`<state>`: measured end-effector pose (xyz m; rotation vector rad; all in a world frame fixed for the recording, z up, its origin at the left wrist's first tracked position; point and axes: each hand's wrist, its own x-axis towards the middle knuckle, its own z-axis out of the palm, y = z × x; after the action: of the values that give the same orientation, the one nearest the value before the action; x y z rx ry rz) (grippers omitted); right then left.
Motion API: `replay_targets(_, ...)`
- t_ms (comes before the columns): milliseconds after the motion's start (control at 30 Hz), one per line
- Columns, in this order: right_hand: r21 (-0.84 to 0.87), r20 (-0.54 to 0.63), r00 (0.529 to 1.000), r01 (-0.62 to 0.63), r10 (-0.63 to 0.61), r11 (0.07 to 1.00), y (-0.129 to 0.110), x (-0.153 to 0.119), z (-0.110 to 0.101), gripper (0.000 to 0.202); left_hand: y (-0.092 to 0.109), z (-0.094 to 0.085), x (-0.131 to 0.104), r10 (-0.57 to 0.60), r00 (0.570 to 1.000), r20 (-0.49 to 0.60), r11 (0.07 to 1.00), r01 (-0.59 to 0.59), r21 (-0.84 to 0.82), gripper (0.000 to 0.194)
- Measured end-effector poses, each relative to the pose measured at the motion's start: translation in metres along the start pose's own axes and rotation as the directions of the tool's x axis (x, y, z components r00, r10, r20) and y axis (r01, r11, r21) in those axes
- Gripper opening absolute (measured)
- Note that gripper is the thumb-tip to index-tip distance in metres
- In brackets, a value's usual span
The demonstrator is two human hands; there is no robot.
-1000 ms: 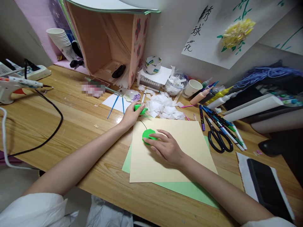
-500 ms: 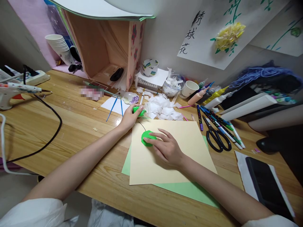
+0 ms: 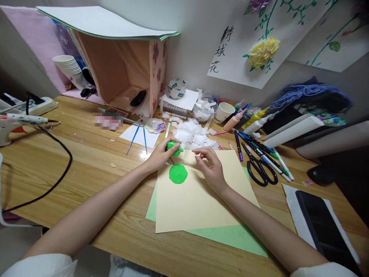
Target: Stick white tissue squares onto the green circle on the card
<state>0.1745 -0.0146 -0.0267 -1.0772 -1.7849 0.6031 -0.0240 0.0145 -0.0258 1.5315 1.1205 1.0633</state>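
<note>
A flat, roughly round patch of bright green modeling clay (image 3: 178, 174) lies on a cream sheet of paper (image 3: 201, 211), with a thin dark line running up from its top edge. My left hand (image 3: 160, 157) is closed around a lump of green modeling clay (image 3: 173, 147), which seems to have clear plastic at its right side. To the right of the patch, my right hand (image 3: 212, 169) is held above the paper, fingers loosely bent and thumb apart, nothing seen in it. Under the cream sheet, a light green sheet (image 3: 230, 239) sticks out.
White paper scraps (image 3: 191, 134) are piled behind the sheets. Black scissors (image 3: 261, 169) and several pens lie to the right, near a dark phone (image 3: 319, 223). A glue gun (image 3: 21, 121) and its cable occupy the left. An open pink box (image 3: 115, 69) stands at the back.
My right hand has lifted off the green patch and moved up and right, uncovering it. My left hand, still holding the clay lump, has shifted slightly right. The camera view has tilted.
</note>
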Motion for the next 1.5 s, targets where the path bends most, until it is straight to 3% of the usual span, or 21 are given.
replay_targets(133,0.054,0.042,0.999,-0.006,0.004,0.999,0.000,0.002,0.000,0.014,0.006,0.004,-0.005,-0.023,0.997,0.075,1.000,0.024,-0.013,0.030)
replay_targets(533,0.040,-0.029,0.999,-0.016,0.017,0.999,0.001,0.000,0.002,0.005,0.017,0.008,-0.009,-0.119,0.986,0.113,0.981,0.135,-0.142,0.031)
replay_targets(700,0.011,-0.029,0.999,0.019,-0.019,1.000,-0.002,-0.001,0.001,0.005,0.018,0.012,-0.011,-0.128,0.987,0.098,0.983,0.139,-0.121,0.033)
replay_targets(867,0.062,-0.026,0.999,0.032,-0.030,0.998,0.001,-0.002,0.001,0.020,0.016,0.018,-0.014,-0.114,0.982,0.150,0.984,0.132,-0.118,0.032)
replay_targets(1233,-0.001,-0.025,0.989,0.143,-0.143,0.990,-0.004,-0.002,-0.001,0.008,0.023,0.019,-0.016,-0.158,0.950,0.270,0.971,0.199,-0.133,0.036)
replay_targets(1333,0.062,-0.032,0.992,0.125,-0.123,0.990,-0.001,0.000,-0.002,0.006,0.024,0.015,-0.012,-0.174,0.965,0.198,0.968,0.204,-0.147,0.037)
replay_targets(1500,0.177,-0.140,0.990,0.040,-0.015,0.983,0.008,0.001,-0.002,0.005,0.014,-0.008,0.005,-0.186,0.973,-0.137,0.942,0.138,-0.305,0.041)
